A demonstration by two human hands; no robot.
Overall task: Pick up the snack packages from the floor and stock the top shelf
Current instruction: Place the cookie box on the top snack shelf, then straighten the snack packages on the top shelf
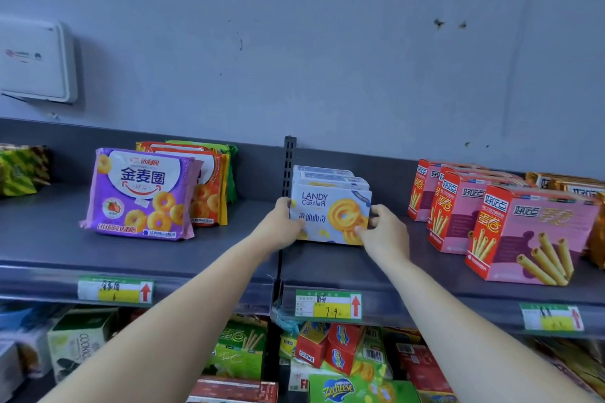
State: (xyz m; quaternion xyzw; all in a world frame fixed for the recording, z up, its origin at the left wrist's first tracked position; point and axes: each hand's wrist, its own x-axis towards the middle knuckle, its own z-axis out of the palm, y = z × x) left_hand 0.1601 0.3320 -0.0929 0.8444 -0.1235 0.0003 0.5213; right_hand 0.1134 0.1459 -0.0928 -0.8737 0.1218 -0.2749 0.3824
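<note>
A pale blue Landy Castle cookie box (327,209) stands upright on the grey top shelf (229,249), just right of the black slotted upright. Two more of the same boxes sit in a row behind it. My left hand (284,222) grips the front box's left edge. My right hand (384,232) holds its right edge and lower corner. Both arms reach up from below.
A purple ring-cookie bag (140,195) with orange and green bags behind stands at the left. Pink and red egg-roll boxes (527,232) line the right. Price tags (329,304) hang on the shelf lip. Lower shelves hold mixed snack boxes. A white wall unit (36,62) is mounted upper left.
</note>
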